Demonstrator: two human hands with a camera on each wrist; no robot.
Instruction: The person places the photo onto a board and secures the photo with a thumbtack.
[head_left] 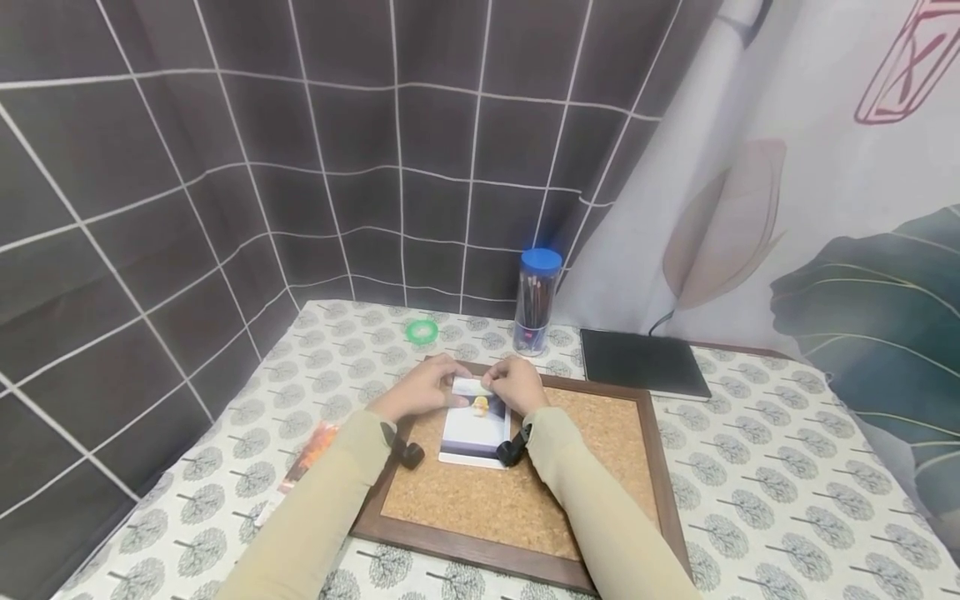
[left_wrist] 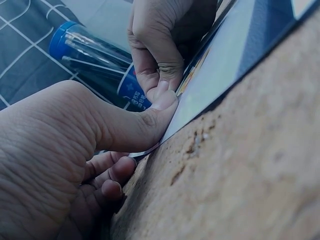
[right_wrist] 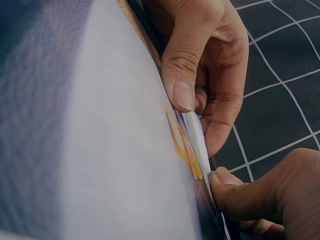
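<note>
A photo print (head_left: 476, 437) with a small yellow-and-white figure lies over the upper left part of a cork board (head_left: 480, 508) framed in dark wood. My left hand (head_left: 426, 388) grips the print near its top left corner; in the left wrist view the thumb (left_wrist: 145, 117) presses its edge, with other fingers curled below. At the top edge, my right hand (head_left: 519, 383) pinches the print between thumb and finger. In the right wrist view, a narrow pale strip (right_wrist: 198, 137) runs along that edge between the hands; whether it is tape or border, I cannot tell.
A green tape roll (head_left: 422, 332) lies behind the board. Beside it stands a clear, blue-lidded jar (head_left: 535, 302) of pencils or brushes. A black flat pad (head_left: 641, 362) is at the back right. Another print (head_left: 311, 454) lies left of the board, partly behind the left sleeve.
</note>
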